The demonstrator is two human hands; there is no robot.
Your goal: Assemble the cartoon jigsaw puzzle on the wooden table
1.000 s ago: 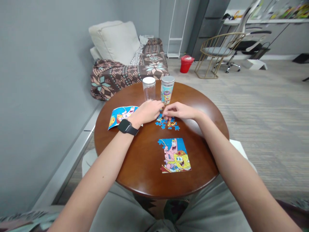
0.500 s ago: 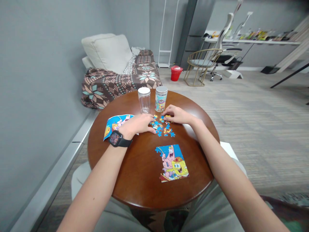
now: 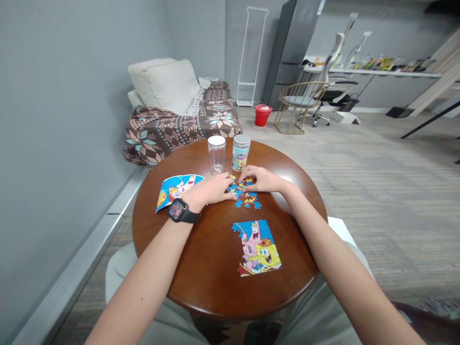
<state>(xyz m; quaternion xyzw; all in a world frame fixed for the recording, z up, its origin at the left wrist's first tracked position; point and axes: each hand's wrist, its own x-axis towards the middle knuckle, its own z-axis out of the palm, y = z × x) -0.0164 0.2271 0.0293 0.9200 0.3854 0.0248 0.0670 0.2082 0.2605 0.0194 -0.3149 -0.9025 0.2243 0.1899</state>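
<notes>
A pile of loose jigsaw pieces (image 3: 238, 190), mostly blue and yellow, lies on the round brown table (image 3: 201, 258) between my hands. My left hand (image 3: 213, 188), a black watch on its wrist, rests at the pile's left edge with thumb and fingers apart. From the right, my right hand (image 3: 264, 179) reaches over the pieces, fingers bent and thumb spread from them; I see no piece gripped in it. Closer to me lies a joined section of jigsaw puzzle (image 3: 259, 249) with a pink and a yellow cartoon figure, its left edge uneven. My left hand partly covers a picture sheet (image 3: 176, 186).
Behind the pile stand a clear jar (image 3: 217, 160) with a white lid and a printed jar (image 3: 240, 155) with a silvery lid. A covered sofa (image 3: 179, 124), a red bin (image 3: 263, 116) and a gold-framed chair (image 3: 300, 103) are beyond the table.
My right thumb has moved out from the fingers over the pieces, and that hand has shifted slightly. My left hand stays beside the pile. The whole view has tilted up a little.
</notes>
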